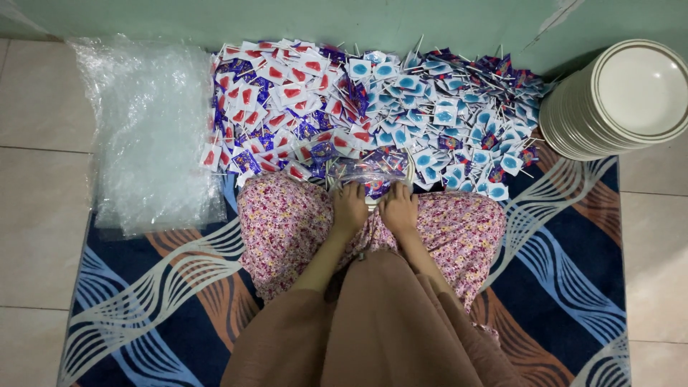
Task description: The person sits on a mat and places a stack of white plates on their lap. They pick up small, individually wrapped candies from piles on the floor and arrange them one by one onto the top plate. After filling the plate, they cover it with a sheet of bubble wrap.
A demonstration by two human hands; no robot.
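Note:
My left hand (349,208) and my right hand (398,208) rest side by side on my floral-print lap, fingers curled over the near edge of a clear plastic bag (369,172) that holds several wrapped lollipops. Beyond the bag lies a big pile of wrapped lollipops against the green wall: red-marked ones (279,100) on the left, blue-marked ones (451,107) on the right, white sticks poking out.
A stack of clear plastic bags (150,129) lies on the tile floor at left. A stack of cream plates (623,100) stands at the right. A blue, brown and white patterned mat (559,244) is under me.

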